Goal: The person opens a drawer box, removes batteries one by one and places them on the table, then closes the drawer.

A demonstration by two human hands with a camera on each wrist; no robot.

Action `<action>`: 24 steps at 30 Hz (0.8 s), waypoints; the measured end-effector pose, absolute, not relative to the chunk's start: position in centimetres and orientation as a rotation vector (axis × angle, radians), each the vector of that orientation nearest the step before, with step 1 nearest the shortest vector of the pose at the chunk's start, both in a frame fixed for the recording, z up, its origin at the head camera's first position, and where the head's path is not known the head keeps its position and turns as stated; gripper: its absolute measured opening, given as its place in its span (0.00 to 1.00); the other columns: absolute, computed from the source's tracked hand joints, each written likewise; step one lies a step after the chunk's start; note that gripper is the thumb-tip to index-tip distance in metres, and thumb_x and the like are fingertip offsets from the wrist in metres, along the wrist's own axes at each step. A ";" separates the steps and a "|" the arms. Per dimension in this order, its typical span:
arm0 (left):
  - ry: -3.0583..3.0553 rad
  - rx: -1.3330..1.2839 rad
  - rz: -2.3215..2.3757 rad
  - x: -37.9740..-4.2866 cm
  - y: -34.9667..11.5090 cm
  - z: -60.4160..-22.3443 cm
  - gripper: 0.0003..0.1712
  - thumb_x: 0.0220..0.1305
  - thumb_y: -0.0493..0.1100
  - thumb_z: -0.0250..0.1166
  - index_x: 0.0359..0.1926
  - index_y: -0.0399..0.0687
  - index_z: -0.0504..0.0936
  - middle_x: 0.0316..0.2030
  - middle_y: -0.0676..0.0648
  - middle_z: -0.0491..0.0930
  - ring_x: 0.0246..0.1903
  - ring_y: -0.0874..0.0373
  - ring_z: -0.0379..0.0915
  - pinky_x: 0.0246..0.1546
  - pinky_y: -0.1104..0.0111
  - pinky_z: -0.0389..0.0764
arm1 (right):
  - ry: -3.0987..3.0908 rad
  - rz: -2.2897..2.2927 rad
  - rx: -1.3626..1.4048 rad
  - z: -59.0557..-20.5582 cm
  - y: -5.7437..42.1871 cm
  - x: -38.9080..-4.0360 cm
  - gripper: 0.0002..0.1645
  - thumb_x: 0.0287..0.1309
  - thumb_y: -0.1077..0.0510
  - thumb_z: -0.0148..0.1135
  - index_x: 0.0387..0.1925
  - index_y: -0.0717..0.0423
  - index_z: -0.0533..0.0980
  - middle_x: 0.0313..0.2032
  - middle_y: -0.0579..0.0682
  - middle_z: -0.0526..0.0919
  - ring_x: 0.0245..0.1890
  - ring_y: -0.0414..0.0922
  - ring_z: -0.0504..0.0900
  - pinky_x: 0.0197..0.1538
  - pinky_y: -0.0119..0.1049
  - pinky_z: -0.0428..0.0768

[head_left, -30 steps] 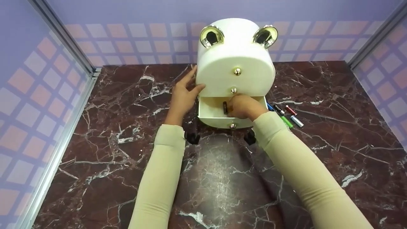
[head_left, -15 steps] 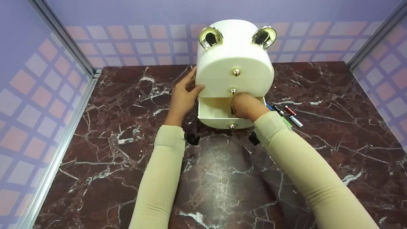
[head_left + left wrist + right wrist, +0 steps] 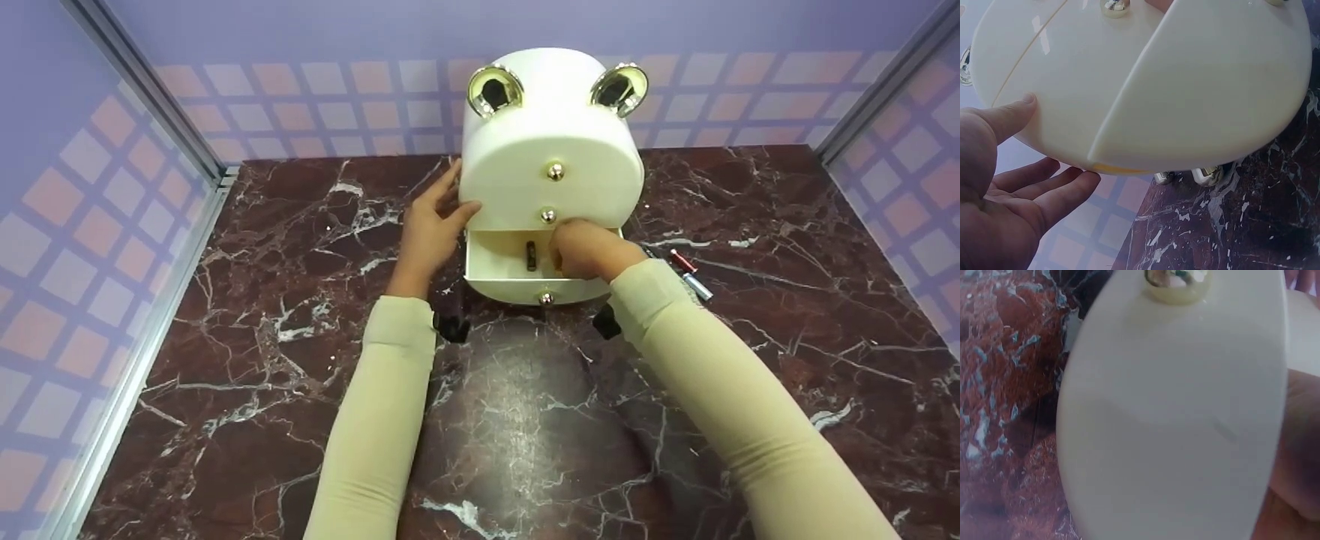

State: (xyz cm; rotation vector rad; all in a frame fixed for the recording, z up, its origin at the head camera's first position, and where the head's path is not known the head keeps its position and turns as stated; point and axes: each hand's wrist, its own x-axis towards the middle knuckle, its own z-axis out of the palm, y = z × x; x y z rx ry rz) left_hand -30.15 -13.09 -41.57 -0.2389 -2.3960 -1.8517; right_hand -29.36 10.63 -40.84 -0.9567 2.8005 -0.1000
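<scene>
A white storage box (image 3: 547,124) with gold-rimmed ears and round gold knobs stands on the table, its bottom drawer (image 3: 495,259) pulled out. My left hand (image 3: 433,225) rests against the box's left side; its thumb lies on the front and its fingers reach along the side, as the left wrist view also shows. My right hand (image 3: 589,251) reaches down into the drawer's right half with bent fingers. The fingertips are hidden, so whether they hold anything cannot be seen. A short dark stick-shaped object (image 3: 531,256) lies in the drawer, left of that hand and apart from it.
To the right of the box lie a red pen-like tube (image 3: 683,261) and a silver-white one (image 3: 697,286), partly beside my right sleeve (image 3: 652,289). A tiled wall (image 3: 322,97) stands behind the box. The dark marble table (image 3: 262,360) spreads around it.
My right hand covered the dark object half a second ago; now it has shifted slightly right and the object shows again. The sleeve now hides more of the pens. My left hand keeps its place.
</scene>
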 end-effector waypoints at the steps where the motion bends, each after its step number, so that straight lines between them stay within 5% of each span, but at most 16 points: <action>1: -2.396 -0.236 -1.851 -30.1 -13.1 -41.6 0.38 0.58 0.47 0.69 0.69 0.70 0.66 0.62 0.42 0.75 0.57 0.54 0.77 0.53 0.69 0.81 | 2.790 -0.126 -0.951 -40.7 10.8 -29.3 0.08 0.34 0.71 0.58 0.15 0.59 0.81 0.16 0.51 0.80 0.20 0.50 0.74 0.26 0.42 0.75; 12: -2.369 -0.271 -1.862 -30.2 -13.0 -41.8 0.38 0.59 0.46 0.69 0.70 0.63 0.66 0.63 0.41 0.74 0.59 0.52 0.76 0.55 0.68 0.80 | 2.659 -0.484 -0.798 -39.0 13.2 -29.2 0.14 0.37 0.69 0.64 0.32 0.58 0.85 0.30 0.52 0.89 0.30 0.44 0.86 0.38 0.37 0.85; 24: -2.384 -0.232 -1.854 -30.2 -13.0 -41.9 0.38 0.58 0.47 0.69 0.69 0.65 0.66 0.63 0.42 0.74 0.59 0.53 0.75 0.56 0.68 0.80 | 2.591 -0.641 -0.732 -37.0 16.0 -28.5 0.13 0.46 0.66 0.68 0.39 0.57 0.83 0.37 0.54 0.88 0.40 0.48 0.86 0.48 0.42 0.84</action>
